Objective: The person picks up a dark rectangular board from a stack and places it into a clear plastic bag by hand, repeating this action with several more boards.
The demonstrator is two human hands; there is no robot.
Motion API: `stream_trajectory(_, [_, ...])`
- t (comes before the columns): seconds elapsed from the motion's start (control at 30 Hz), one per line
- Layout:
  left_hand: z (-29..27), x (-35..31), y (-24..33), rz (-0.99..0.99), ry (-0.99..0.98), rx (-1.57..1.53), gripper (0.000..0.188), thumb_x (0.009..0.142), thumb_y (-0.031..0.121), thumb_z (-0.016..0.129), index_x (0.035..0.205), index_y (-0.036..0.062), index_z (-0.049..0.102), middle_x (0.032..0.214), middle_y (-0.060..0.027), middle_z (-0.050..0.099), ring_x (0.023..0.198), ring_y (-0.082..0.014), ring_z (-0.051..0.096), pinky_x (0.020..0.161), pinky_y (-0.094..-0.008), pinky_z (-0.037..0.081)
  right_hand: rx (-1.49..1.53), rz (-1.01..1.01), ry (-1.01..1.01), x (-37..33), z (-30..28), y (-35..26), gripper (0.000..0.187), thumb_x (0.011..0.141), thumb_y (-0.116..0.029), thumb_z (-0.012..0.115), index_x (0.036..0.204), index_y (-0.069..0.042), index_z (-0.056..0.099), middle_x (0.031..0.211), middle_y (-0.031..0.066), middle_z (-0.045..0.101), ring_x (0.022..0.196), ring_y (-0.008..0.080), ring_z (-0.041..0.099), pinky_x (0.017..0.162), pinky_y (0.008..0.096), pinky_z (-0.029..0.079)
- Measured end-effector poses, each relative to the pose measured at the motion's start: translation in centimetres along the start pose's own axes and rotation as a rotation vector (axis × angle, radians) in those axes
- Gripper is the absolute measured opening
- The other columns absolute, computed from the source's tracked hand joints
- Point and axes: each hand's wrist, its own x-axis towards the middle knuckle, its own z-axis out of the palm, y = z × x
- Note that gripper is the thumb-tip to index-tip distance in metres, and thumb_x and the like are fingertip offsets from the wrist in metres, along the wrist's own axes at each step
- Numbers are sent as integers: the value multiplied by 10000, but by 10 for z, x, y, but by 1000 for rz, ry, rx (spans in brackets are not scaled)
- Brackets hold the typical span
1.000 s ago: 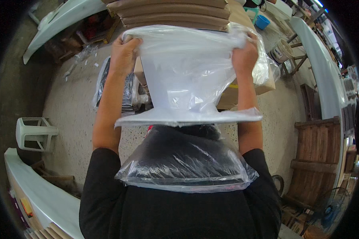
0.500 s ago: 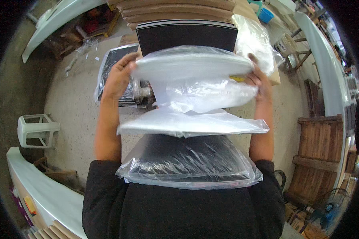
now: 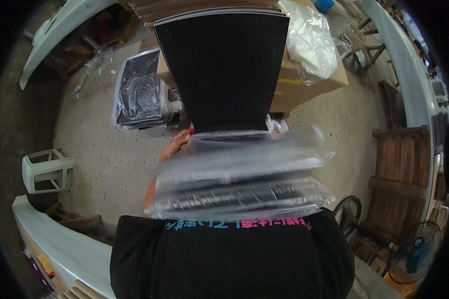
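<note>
A black flat panel stack (image 3: 224,65) with thin pale edges leans against the box, its lower end toward me. Clear plastic bags (image 3: 244,162), blurred by motion, spread below that end. At the panels' lower left corner, my left hand (image 3: 177,144) has its fingers closed on the bag's edge; its forearm runs behind the plastic. Only a trace of my right hand (image 3: 278,130) shows by the lower right corner, its fingers hidden by the plastic. Closest to my chest lies a bagged black panel (image 3: 234,197).
Behind the panels is a cardboard box (image 3: 309,89) with a white plastic bundle (image 3: 312,42) on top. Wrapped black panels (image 3: 139,92) are piled to the left. A white stool (image 3: 47,172) stands farther left; a wooden pallet (image 3: 401,174) and a fan (image 3: 414,254) are at right.
Both hands have come down and toward me with the plastic bag, from the panels' upper area to their lower end. More of the black panels shows. My right hand has become mostly hidden.
</note>
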Motion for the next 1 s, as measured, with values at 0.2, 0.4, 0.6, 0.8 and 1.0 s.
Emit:
stream_trajectory(0.2, [-23, 26, 88, 129, -178, 1026, 219, 722, 218, 637, 883, 75, 598, 752, -27, 587, 655, -106, 531, 574, -243, 438, -396, -681, 803, -15, -34, -159, 213, 797, -126, 487, 972, -31, 563, 797, 61, 584, 726, 154, 546, 648, 296, 436])
stream_trajectory(0.4, [184, -98, 250, 915, -388, 631, 326, 770, 226, 603, 1007, 20, 514, 885, -46, 560, 812, -141, 529, 722, -265, 426, 301, -886, 78, -60, 39, -329, 293, 825, -168, 427, 1018, 23, 536, 944, 118, 599, 792, 138, 562, 679, 241, 439])
stream_trajectory(0.6, [226, -85, 220, 811, -224, 694, 292, 766, 223, 574, 947, -5, 544, 807, -181, 598, 744, -279, 589, 677, -347, 444, 675, -856, -141, -35, 87, -340, 400, 837, -218, 444, 1141, 41, 433, 1060, 136, 545, 870, 208, 562, 815, 323, 432])
stream_trajectory(0.8, [190, -68, 226, 786, -99, 883, 326, 755, 190, 492, 1021, 2, 505, 910, -225, 564, 856, -349, 551, 755, -365, 415, 372, -613, 89, -27, 78, -309, 249, 770, -125, 596, 964, 26, 556, 885, 81, 601, 794, 145, 573, 718, 275, 454])
stream_trajectory(1.0, [204, -76, 232, 1215, 41, 756, 453, 826, 184, 469, 1197, -24, 314, 1050, -236, 502, 1044, -339, 475, 886, -346, 346, 503, -601, 38, -16, 86, -304, 271, 773, -149, 608, 967, 33, 555, 877, 81, 598, 765, 144, 572, 704, 274, 457])
